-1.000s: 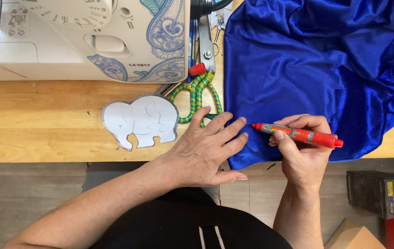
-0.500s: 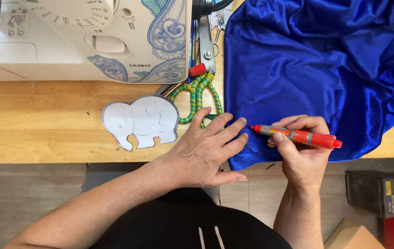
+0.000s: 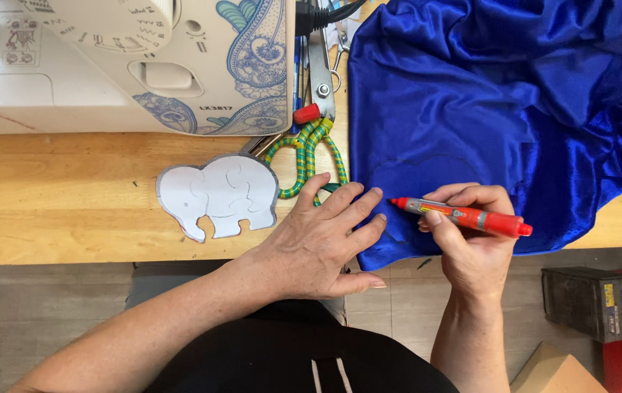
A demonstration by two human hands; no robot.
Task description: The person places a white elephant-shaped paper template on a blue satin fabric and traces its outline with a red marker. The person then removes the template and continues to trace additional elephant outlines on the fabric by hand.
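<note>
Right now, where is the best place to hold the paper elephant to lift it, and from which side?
Probably pinch the elephant at its legs, coming from the table's near edge. It lies flat on bare wood there, while the scissors crowd its right end.

Most open room is the bare wooden counter (image 3: 56, 196) on the left, below the white sewing machine with blue paisley print (image 3: 129, 65) that walls off the back. The white elephant-shaped paper cutout (image 3: 216, 193) and green-and-yellow-handled scissors (image 3: 311, 145) crowd the middle, just beside the left hand (image 3: 318, 240). The shiny blue satin fabric (image 3: 500, 102) blankets the right side, under the right hand (image 3: 471, 240).
</note>
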